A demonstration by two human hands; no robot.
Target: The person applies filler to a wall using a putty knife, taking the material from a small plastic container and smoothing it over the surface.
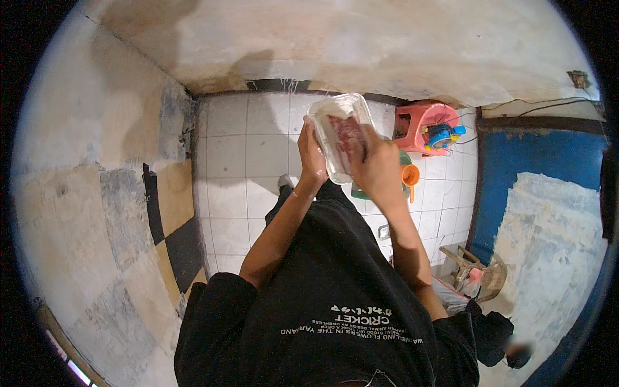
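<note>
My left hand (312, 155) grips the left long side of a clear rectangular plastic container (340, 175), fingers along its outer wall. The container is held tilted above the tiled floor, its inside facing me. In it lies a dark red thing with pale streaks (348, 138); I cannot tell what kind it is. My right hand (379, 171) reaches over the right side of the container, its fingers curled in against the red thing. Those fingertips are mostly hidden, and whether they pinch anything does not show.
Below the container, a green tub (358, 192) is partly hidden, with an orange dipper (410, 175) at its right. A pink plastic stool (412, 132) bears a blue and yellow object (442, 135). A person in dark clothing (493, 338) is at lower right, near a wooden seat (492, 280).
</note>
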